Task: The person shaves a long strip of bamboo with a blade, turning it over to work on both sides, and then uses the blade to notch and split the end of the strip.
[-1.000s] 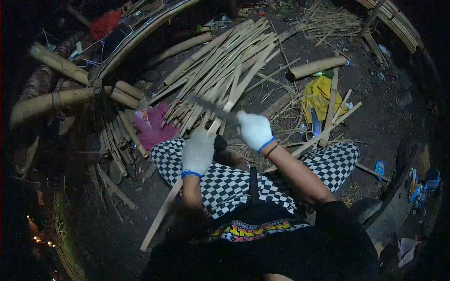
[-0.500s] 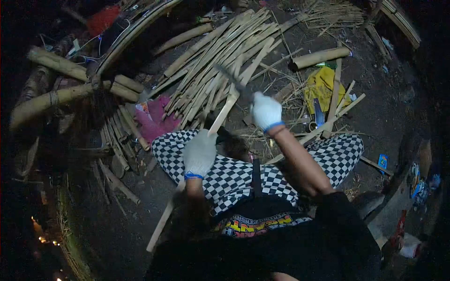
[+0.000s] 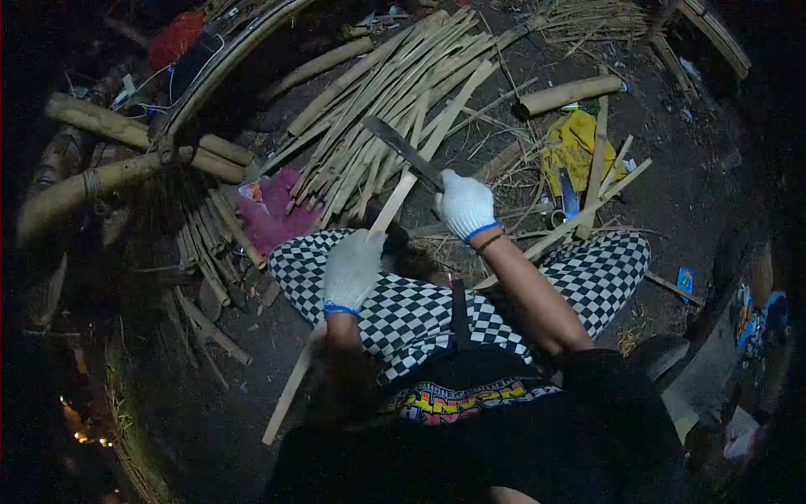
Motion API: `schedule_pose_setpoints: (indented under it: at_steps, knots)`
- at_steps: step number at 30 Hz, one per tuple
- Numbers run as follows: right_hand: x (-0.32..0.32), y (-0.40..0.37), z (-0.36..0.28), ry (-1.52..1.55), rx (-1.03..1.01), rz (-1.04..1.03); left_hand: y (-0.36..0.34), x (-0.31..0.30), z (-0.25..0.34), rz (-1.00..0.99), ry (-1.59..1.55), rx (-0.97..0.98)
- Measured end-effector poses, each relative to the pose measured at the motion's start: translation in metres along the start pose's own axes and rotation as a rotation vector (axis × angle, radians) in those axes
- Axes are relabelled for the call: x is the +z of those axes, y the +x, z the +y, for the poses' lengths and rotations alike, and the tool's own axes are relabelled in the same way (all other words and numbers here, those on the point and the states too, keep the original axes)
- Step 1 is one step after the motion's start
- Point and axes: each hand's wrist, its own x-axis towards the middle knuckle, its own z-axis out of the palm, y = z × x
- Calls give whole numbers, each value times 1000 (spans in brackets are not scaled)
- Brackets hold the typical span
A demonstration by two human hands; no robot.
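Observation:
My left hand [image 3: 353, 270], in a white knit glove with a blue cuff, is closed around a split bamboo strip [image 3: 392, 204]. This strip slants across my left thigh, and its lower end [image 3: 294, 386] comes out beside my left forearm. A matching glove covers my right hand [image 3: 467, 205], whose fingers wrap the handle of a long-bladed knife [image 3: 401, 149]. The dark blade points up and left, overlapping the strip's upper end in this view. The knife's handle is hidden inside my fist.
Beyond my hands lies a big pile of bamboo strips [image 3: 382, 105]. A pink cloth [image 3: 281, 210] is at its left edge. To the right are a yellow cloth [image 3: 573, 143], scissors [image 3: 568, 197] and a bamboo pole [image 3: 571, 96]. Thicker bamboo poles [image 3: 101, 186] stand at left.
My right hand has shifted slightly left and down with the knife, and the blade now shows more fully. My left hand has moved slightly left, still on the bamboo strip.

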Motion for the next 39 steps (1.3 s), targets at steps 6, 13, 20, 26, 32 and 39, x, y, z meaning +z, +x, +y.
schedule_pose_setpoints:
  at_steps: [6,13,20,26,32,39]
  knots:
    - [4,-7,0,-24,-176,-35,-4,-13,9,17,-51,-38]
    - [5,-13,-4,-5,-281,-98,-6,-14,15,73,14,-111]
    - [-4,-13,-9,-37,-245,-119,-8,-16,23,100,104,-118]
    - [3,-12,-3,15,-127,-12,-8,-26,37,71,151,-169]
    - [5,-2,1,19,42,74,-7,-20,28,26,140,-154]
    - [4,-6,3,-27,81,100,-4,-23,23,-71,2,-210]
